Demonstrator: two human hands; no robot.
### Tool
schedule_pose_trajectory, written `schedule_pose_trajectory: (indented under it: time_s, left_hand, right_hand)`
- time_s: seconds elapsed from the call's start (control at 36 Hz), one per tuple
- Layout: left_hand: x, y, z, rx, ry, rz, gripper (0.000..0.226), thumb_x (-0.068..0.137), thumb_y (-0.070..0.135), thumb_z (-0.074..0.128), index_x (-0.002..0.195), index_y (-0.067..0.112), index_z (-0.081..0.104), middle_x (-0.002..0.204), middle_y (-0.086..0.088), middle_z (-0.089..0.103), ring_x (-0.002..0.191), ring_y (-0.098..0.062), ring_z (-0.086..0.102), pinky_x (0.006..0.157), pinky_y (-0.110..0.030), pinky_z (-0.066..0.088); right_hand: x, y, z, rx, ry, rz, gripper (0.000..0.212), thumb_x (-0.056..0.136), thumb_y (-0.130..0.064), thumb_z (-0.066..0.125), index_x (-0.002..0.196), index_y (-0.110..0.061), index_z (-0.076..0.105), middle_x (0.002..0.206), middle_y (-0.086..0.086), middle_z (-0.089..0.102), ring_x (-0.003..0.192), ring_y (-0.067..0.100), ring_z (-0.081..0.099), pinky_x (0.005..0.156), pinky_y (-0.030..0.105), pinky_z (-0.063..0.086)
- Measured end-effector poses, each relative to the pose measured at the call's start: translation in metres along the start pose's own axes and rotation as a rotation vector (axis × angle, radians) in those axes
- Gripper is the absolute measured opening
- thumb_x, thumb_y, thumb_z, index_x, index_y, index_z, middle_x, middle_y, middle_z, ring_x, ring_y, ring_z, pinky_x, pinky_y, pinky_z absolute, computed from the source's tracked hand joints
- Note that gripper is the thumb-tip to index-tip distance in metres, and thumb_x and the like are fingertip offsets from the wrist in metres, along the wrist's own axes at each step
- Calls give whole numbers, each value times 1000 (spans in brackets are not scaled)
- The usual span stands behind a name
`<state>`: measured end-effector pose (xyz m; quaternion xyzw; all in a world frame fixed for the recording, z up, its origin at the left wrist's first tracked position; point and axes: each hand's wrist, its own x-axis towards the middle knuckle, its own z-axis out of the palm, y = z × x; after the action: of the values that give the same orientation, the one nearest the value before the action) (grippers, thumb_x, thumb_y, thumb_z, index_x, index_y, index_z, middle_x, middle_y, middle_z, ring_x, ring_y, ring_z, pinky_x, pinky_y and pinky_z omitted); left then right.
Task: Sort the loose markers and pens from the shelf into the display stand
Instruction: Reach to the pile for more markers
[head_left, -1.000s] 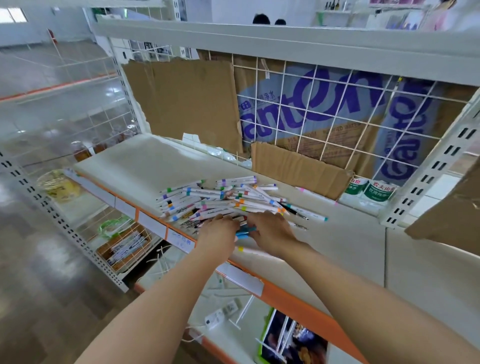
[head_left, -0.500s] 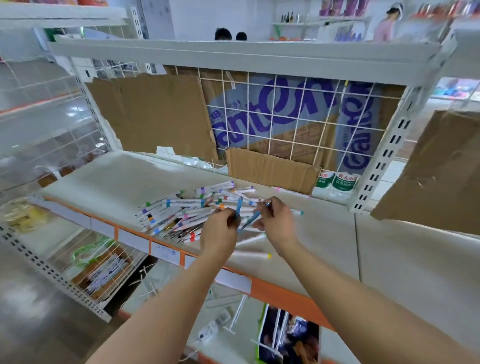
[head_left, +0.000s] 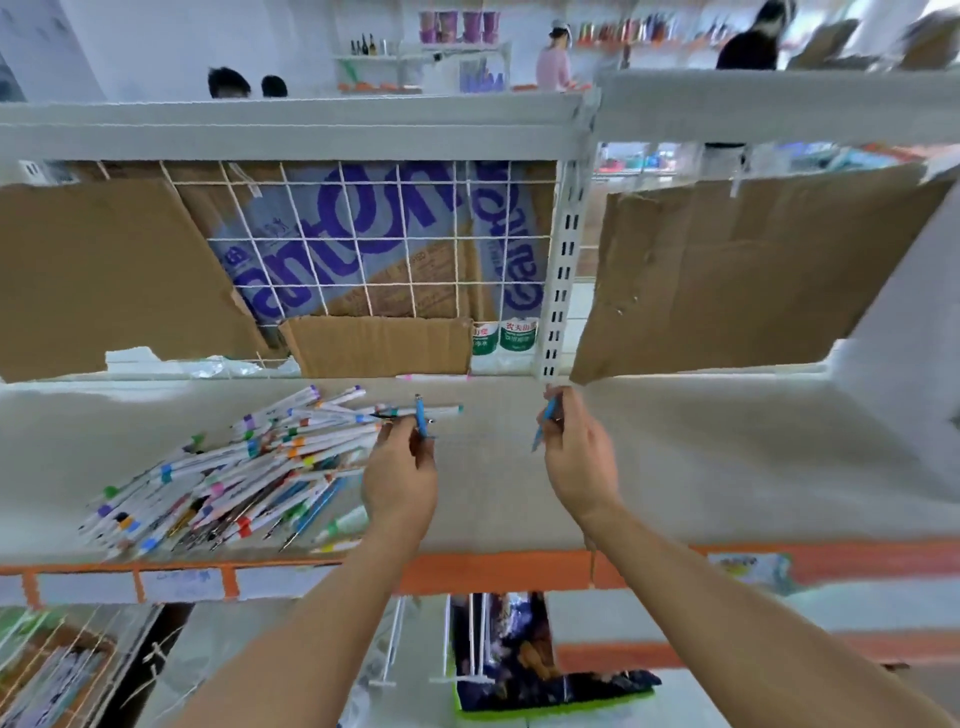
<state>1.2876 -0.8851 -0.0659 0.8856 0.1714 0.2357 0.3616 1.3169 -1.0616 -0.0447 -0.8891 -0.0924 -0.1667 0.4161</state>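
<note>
- left hand (head_left: 400, 475) is pinching a blue pen (head_left: 421, 415), tip pointing up, right next to the pile
- right hand (head_left: 579, 457) has its own blue pen (head_left: 544, 422) pinched too (tilted a bit), held well apart from the other one
- loose markers (head_left: 234, 467) heaped on the shelf (head_left: 701, 457), left side
- cardboard (head_left: 379, 345) propped behind the heap

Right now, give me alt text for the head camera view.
Each hand holds a blue pen above a white shelf: left hand, right hand. A pile of markers and pens lies to the left.
</note>
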Motion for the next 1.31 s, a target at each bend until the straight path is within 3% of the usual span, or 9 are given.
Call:
schedule_pose_trajectory:
  time_s: [0.14,0.31,0.44,0.58,0.75,0.92,1.06,1.22,1.31]
  left_hand:
    - [-19,39,32,-64,-35,87,13,91,11,57,102,6,62,92,-14,62,80,-36,59,66,-38,43]
    - [-61,99,76,-112,-87,248,12,93,14,56,98,7,63,89,-9,57,73,-30,56,62,-34,44]
    - [-103,151,120,-129,-149,358,11,94,17,55,95,8,62,82,-2,54,66,-23,53,57,-28,33]
    - [-143,205,167,-197,-201,418,10,92,12,56,92,6,63,82,-10,60,70,-31,58,58,-36,43]
    - [-179,258,211,-243,-306,473,11,93,17,53,88,10,60,78,-9,61,72,-33,58,61,-42,47]
    - [-190,301,244,-288,-361,529,33,92,32,38,85,8,58,84,-9,61,73,-33,58,62,-41,46]
    - [-182,332,278,-314,-398,515,18,96,19,47,97,8,61,94,-9,60,78,-31,59,68,-41,47]
    - [-164,357,316,-356,-365,618,14,93,10,52,80,7,57,80,-11,57,69,-33,55,60,-39,43]
    - [-159,363,330,-352,-367,617,11,93,9,52,84,7,58,85,-10,58,73,-32,56,63,-39,46]
  right_hand:
    - [-9,41,-45,-103,107,17,4,94,-13,51,96,-11,53,74,0,58,68,28,54,55,34,40]
    - [-28,94,-113,-216,244,68,12,94,-15,54,84,-9,56,76,-6,47,70,17,43,50,30,26]
    - [-48,139,-182,-248,324,85,15,92,-13,58,80,-3,57,80,4,47,64,22,43,51,29,31]
    - [-65,183,-248,-307,395,148,18,93,-14,57,78,-7,52,80,-1,45,60,22,44,44,26,23]
    - [-74,227,-312,-358,467,264,3,92,-10,54,91,-7,55,84,7,56,67,27,51,54,31,32]
    - [-64,256,-353,-338,567,319,4,91,-10,55,93,-6,53,80,8,61,67,28,55,57,36,42]
    - [-43,276,-379,-335,613,272,4,92,-7,50,88,-7,52,71,8,60,60,30,53,52,36,40]
    - [-10,290,-393,-309,625,273,8,95,-12,50,89,-13,54,81,-1,55,67,25,51,56,36,40]
    - [3,300,-394,-254,624,242,9,94,-8,51,85,-7,52,77,3,56,63,25,49,53,32,34]
